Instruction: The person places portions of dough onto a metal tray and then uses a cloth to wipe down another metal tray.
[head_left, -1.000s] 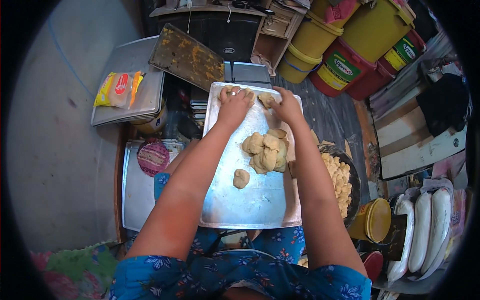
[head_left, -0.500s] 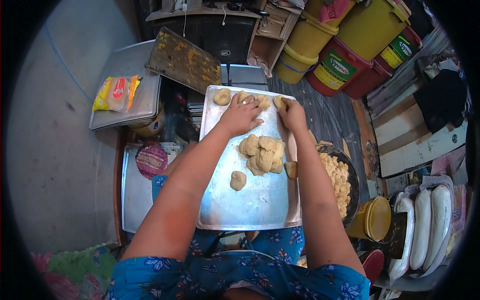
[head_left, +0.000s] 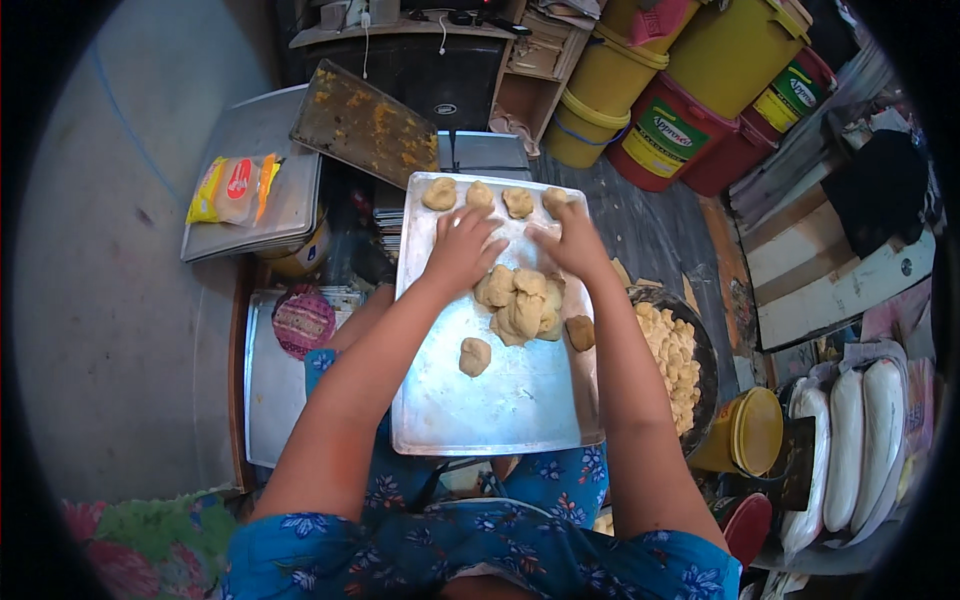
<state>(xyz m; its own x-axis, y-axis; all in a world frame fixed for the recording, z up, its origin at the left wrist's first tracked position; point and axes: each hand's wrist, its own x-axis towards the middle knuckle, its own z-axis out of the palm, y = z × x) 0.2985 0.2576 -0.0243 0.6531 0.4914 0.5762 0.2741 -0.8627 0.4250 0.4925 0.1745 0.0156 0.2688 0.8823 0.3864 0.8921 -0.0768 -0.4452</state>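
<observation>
A silver metal baking tray (head_left: 500, 425) spans my lap. Along its far edge sits a row of dough lumps, including one at the left corner (head_left: 438, 194) and a smaller one (head_left: 518, 203) farther right. My left hand (head_left: 462, 250) hovers just below this row, fingers spread, holding nothing. At the right end, my right hand (head_left: 574, 242) has its fingers apart beside the corner dough lump (head_left: 555, 198); whether they touch it is unclear. Between my forearms lies a dough pile (head_left: 522, 305). A single dough lump (head_left: 475, 356) and a browner piece (head_left: 580, 333) lie nearer me.
To the right, a dark round pan (head_left: 706, 375) holds many small dough pieces, with a yellow bucket (head_left: 757, 432) close by. A stained tray (head_left: 365, 120) leans beyond the left far corner. Stacked trays (head_left: 225, 237) bear a yellow package. Large buckets (head_left: 672, 130) stand at the far right.
Both hands have drawn back from the far row toward me, and their fingers have spread. The middle dough lumps in the row are now uncovered.
</observation>
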